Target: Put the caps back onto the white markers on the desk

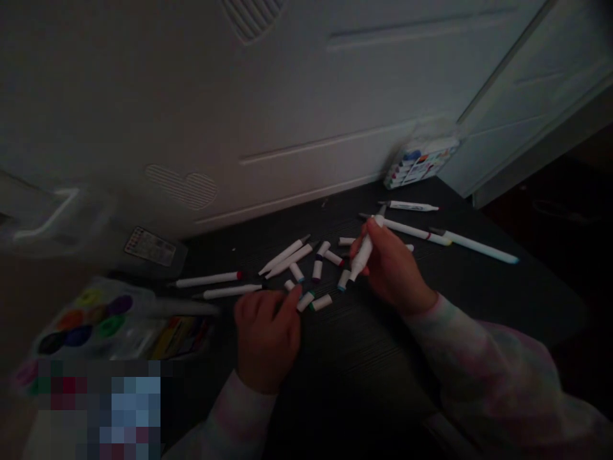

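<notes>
My right hand grips a white marker between thumb and fingers, tilted, with a grey tip at its upper end. My left hand is low over the dark table, fingers loosely bent and apart; a fingertip is beside or touching a small white cap. Whether it touches the cap is hard to see. Several short caps with coloured ends lie between my hands, among them a green-ended cap and a blue-ended cap. Two uncapped markers lie behind them.
At the right lie more uncapped markers, including a blue-ended marker. A clear case of markers leans against the white panel behind the table. At the left are a red-ended marker, a box with coloured rounds and a clear container.
</notes>
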A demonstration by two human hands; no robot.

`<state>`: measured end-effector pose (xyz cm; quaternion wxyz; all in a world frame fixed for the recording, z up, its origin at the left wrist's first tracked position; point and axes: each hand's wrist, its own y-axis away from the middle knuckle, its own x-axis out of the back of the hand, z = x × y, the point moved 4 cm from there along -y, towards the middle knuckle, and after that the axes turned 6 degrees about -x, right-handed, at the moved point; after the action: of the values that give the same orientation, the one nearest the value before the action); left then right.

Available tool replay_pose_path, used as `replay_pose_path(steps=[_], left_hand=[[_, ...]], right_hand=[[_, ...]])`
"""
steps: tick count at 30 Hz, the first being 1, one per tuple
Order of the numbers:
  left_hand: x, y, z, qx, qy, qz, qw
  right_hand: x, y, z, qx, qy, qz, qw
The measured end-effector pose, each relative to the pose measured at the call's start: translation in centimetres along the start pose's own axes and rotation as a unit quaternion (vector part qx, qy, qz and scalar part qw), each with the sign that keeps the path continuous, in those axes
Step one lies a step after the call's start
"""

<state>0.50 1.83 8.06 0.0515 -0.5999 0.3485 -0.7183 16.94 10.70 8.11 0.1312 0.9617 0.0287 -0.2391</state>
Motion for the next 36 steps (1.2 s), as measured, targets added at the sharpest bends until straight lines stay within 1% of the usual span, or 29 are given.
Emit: replay_pose_path(steps=[2,4,8,14,19,26,28,32,34,36], left_hand=[[-0.6,-0.1,-0.7,0.009,-0.033,-0.041,0.999],[-1.2,0.0,-1.0,0.009,-0.043,-0.073,0.996],[-1.9,0.3,-1.1,0.002,-0.043,-0.1,0.994],[-1.8,0.3,-1.1,0.0,-0.033,-0.087,0.996],[-1.8,0.2,-1.0,-0.004,-0.006,-0.079,0.997],[-2.0,0.3,-0.9,0.003,-0.012,-0.12,0.993],[-2.1,0.3,-0.8,0.0,-0.024,-0.122,0.992],[-2.0,0.3,-0.5,-0.007,-0.033,-0.105,0.994],[-1.8,0.2,-0.5,0.001,-0.03,-0.092,0.995],[-1.5,0.0,-0.6,0.008,-0.02,-0.061,0.998]], right_hand=[[0.4,-0.4,0.1,-0.017,-0.02,0.016,1.0],[0.9,-0.9,0.2,-0.034,-0.041,0.035,0.998],[1.6,-1.4,0.0,-0.052,-0.077,0.047,0.995],[1.5,-1.3,0.1,-0.069,-0.074,0.035,0.994],[1.6,-1.3,0.1,-0.063,-0.062,0.052,0.995],[1.8,-1.5,0.2,-0.058,-0.059,0.058,0.995],[1.9,-1.5,0.2,-0.056,-0.06,0.061,0.995],[1.9,-1.5,0.3,-0.055,-0.051,0.063,0.995],[1.9,-1.6,0.3,-0.05,-0.044,0.06,0.996],[2.0,-1.6,0.3,-0.045,-0.041,0.059,0.996]])
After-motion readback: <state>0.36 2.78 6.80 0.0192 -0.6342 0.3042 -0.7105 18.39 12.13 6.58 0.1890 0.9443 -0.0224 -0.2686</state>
